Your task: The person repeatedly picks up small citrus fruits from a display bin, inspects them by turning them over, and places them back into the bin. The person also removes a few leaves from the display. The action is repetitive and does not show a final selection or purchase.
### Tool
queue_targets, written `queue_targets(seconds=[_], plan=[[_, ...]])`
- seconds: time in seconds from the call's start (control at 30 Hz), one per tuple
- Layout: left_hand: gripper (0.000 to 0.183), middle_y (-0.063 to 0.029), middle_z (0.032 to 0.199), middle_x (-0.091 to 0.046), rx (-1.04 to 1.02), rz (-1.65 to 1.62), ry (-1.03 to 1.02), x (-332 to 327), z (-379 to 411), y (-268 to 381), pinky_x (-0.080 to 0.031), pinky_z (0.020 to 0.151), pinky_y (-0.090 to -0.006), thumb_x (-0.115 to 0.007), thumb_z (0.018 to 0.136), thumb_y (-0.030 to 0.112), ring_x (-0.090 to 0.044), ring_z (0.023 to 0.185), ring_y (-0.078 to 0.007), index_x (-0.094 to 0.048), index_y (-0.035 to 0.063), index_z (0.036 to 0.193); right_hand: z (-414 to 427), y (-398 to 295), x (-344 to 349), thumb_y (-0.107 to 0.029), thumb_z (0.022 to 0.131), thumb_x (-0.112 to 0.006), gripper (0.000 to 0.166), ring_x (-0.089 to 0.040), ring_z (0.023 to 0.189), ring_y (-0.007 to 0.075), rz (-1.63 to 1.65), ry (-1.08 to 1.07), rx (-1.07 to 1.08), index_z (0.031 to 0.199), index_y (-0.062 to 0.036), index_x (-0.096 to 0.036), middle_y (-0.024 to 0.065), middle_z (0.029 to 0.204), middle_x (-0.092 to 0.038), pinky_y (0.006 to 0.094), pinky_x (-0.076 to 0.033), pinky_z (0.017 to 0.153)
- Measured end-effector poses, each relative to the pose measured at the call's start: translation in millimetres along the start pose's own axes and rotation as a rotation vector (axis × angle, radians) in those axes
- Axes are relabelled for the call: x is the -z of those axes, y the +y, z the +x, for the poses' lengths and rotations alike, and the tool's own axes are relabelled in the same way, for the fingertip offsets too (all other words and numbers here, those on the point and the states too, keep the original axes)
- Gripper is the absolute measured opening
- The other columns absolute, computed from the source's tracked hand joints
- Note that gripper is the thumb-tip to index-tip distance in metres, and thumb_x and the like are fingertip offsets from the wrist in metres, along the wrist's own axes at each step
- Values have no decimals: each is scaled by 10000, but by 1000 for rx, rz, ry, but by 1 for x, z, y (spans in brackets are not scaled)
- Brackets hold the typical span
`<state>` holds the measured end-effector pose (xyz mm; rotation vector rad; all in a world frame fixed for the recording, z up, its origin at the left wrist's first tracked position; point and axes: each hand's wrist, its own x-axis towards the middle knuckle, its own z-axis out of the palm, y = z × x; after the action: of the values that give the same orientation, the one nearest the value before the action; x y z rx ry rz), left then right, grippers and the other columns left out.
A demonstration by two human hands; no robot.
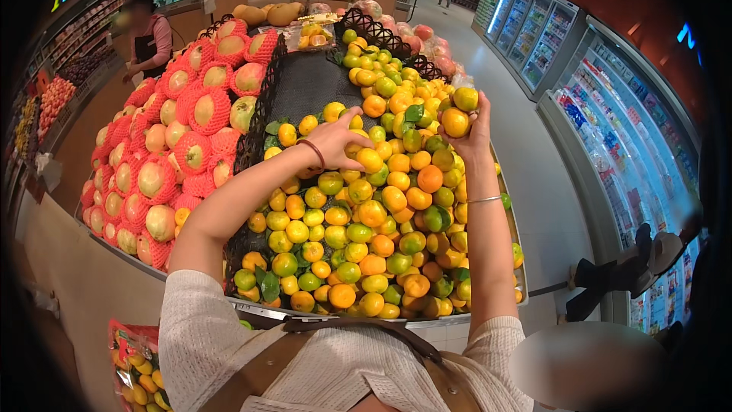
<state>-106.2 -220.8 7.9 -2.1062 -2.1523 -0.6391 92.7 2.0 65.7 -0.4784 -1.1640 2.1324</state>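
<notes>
Before me a sloping display holds a heap of green, yellow and orange mandarins (372, 213), some with leaves. My right hand (479, 126) is raised over the heap's right side and holds two mandarins, an orange-yellow one (456, 122) and a greener one (465, 99) above it. My left hand (338, 140), a dark red band on its wrist, reaches over the upper middle of the heap. Its fingers are spread around a yellow mandarin (369, 160) and seem to touch it; a firm hold does not show. Behind it lies a bare patch of black mat (311, 86).
Fruits in pink foam nets (206, 110) are piled at the left behind a black lattice divider (260, 109). A worker in an apron (151, 40) stands beyond them. Refrigerated shelves (629, 120) and another person (623, 269) are at the right. A bag of fruit (137, 369) is at lower left.
</notes>
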Motion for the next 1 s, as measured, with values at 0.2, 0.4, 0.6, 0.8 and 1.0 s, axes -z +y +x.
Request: queue_targets(seconds=[0.2,0.4,0.6,0.8,1.0], plan=[[508,-216,1469,-286,-28,-259,63,-22,58,7,-436,1002,-395,-809,644,467,-508,1208,-381,-707,275,1103,70,-30,129,-566,841,-619,588,-628,791,185,-399,277,246,1096,-41,-553,89,977,-597,342,-531,612],[506,-214,1475,-267,19,-365,38,-41,73,10,-391,1054,-399,-840,638,401,-460,1264,-382,-710,232,1097,118,-10,193,-496,775,-715,514,-569,904,227,-1141,398,319,730,12,-653,154,981,-595,354,-447,855],[519,-188,1442,-312,-34,-443,67,-32,78,-3,-363,1075,-408,-842,653,379,-407,1312,-359,-706,192,1118,155,7,192,-449,952,-501,551,-500,1237,267,-1414,154,-11,1247,9,-586,189,1283,-574,320,-357,1038],[535,-256,1439,-323,-11,-487,203,6,143,-18,-364,1069,-407,-844,661,373,-370,1346,-350,-700,159,1130,173,13,206,-540,950,-376,670,-505,1242,307,-1392,70,102,1355,-18,-488,188,1354,-523,360,-367,1042],[547,-243,1461,-281,240,10,244,-12,259,-63,-459,977,-399,-778,666,505,-558,1157,-365,-689,251,1143,165,7,176,-595,938,-294,777,-456,1267,361,-1597,181,24,1297,59,-510,202,1389,-474,388,-336,1077]])
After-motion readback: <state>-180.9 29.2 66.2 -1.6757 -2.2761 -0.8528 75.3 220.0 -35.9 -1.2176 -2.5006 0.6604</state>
